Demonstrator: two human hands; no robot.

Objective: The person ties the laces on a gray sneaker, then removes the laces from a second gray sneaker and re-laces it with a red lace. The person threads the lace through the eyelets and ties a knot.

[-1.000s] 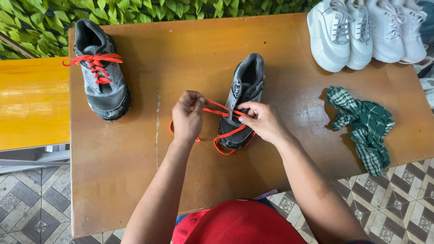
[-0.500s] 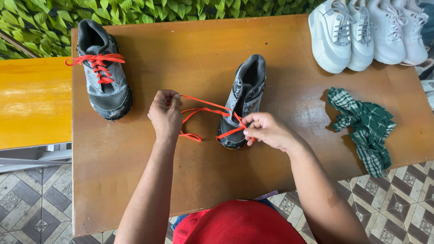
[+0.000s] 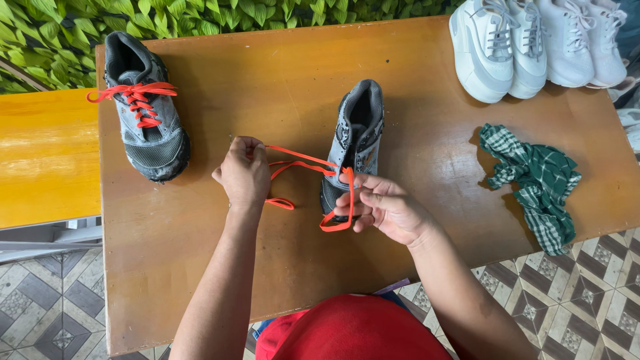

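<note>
Both hands grip the soft, limp orange lace (best pinched near its ends): left hand clenched, right hand pinching by the grey shoe.

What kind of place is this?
Probably a patio or porch used for shoe care: a wooden table on patterned floor tiles, green foliage behind, with several sneakers laid out.

1. One view only: head camera, worn by the person, looking steeply down over a red cap at the bottom edge.
2. Faces forward across the table; hedge along the top edge, tiled floor at the bottom corners.
3. Close range: both forearms enter from below, hands mid-frame.
4. Nearly the whole tabletop fits; the white shoes are cut off top right.
</note>
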